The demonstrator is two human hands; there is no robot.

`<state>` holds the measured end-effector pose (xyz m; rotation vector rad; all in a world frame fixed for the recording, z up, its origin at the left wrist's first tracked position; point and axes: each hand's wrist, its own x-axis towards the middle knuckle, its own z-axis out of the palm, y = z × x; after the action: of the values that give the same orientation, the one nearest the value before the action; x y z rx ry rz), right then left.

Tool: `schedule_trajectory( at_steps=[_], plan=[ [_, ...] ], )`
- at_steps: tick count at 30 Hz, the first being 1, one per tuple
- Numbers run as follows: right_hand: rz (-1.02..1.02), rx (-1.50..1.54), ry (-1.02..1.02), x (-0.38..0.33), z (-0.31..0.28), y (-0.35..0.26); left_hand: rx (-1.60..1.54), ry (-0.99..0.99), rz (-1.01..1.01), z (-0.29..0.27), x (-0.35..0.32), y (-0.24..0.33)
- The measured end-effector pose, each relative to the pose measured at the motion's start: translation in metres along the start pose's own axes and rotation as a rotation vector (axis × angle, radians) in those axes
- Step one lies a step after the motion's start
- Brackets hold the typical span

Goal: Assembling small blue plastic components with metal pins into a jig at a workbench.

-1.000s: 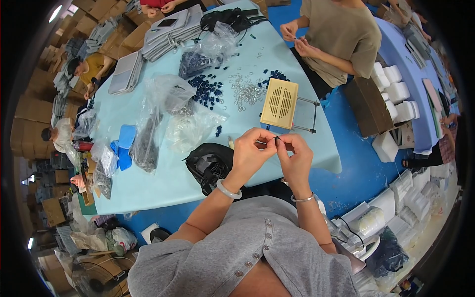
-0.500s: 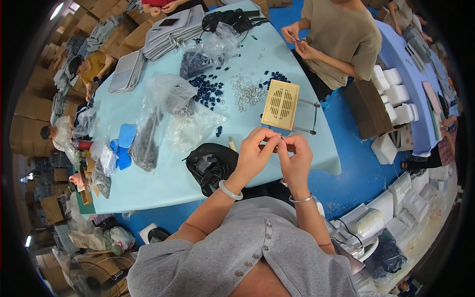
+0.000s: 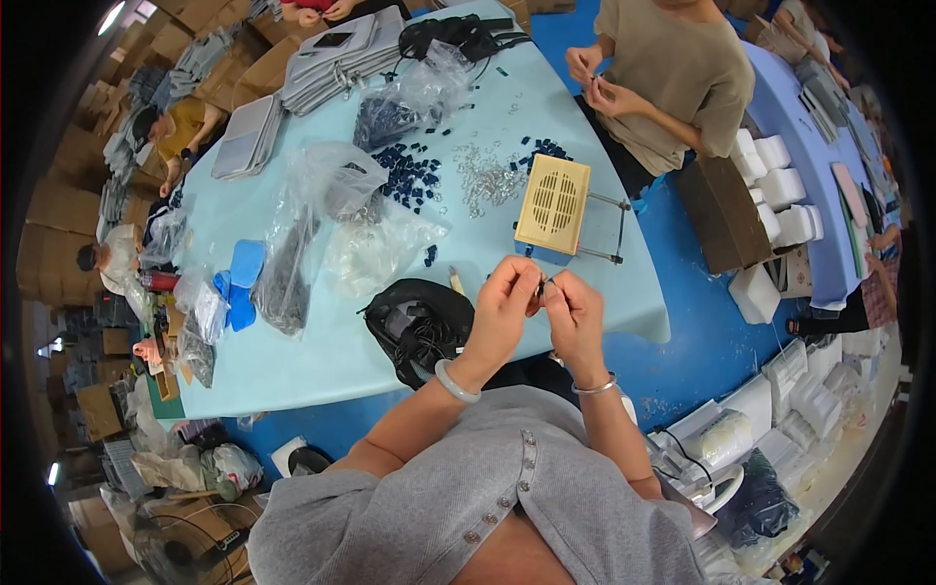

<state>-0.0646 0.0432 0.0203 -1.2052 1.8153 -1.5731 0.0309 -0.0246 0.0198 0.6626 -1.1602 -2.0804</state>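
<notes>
My left hand (image 3: 509, 300) and my right hand (image 3: 573, 310) meet over the table's near edge, both with fingers pinched together. Between the fingertips is a small dark piece (image 3: 542, 287), mostly hidden, too small to name. Just beyond my hands stands a cream-coloured box with a slotted top (image 3: 553, 205) and a metal rod frame (image 3: 622, 230) on its right side. Past it lie scattered clear rings or clips (image 3: 485, 180) and a pile of small dark blue pieces (image 3: 408, 175). A black bag (image 3: 419, 327) with cords rests left of my left hand.
Clear plastic bags (image 3: 366, 249) and blue pouches (image 3: 240, 278) lie on the light-blue table (image 3: 322, 380). Grey folded items (image 3: 341, 63) are stacked at the back. A person in a tan shirt (image 3: 673, 78) works at far right, beside a brown carton (image 3: 721, 214) and white foam blocks (image 3: 780, 185).
My hands have come slightly nearer to me, and the fingers have shifted around the small dark piece. The person in tan has moved their hands a little to the right.
</notes>
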Motion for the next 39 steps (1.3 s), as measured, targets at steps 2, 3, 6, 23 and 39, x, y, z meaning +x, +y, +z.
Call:
schedule_trajectory(
  at_steps=[2, 3, 6, 23, 39],
  plan=[
    [0.087, 0.347, 0.066, -0.004, 0.006, 0.003, -0.085, 0.017, -0.046, 0.004, 0.001, 0.002],
    [0.087, 0.347, 0.067, -0.004, 0.006, 0.004, -0.169, 0.033, -0.092, 0.005, 0.002, 0.003],
    [0.275, 0.68, 0.041, -0.004, 0.007, 0.006, -0.127, 0.04, -0.036, 0.004, 0.005, 0.002],
    [0.0, 0.097, 0.209, 0.001, -0.002, -0.005, 0.232, 0.0, 0.141, 0.005, 0.01, 0.015],
    [0.235, 0.56, 0.143, 0.008, -0.004, -0.002, 0.552, -0.082, 0.208, -0.001, 0.019, 0.028]
  ],
)
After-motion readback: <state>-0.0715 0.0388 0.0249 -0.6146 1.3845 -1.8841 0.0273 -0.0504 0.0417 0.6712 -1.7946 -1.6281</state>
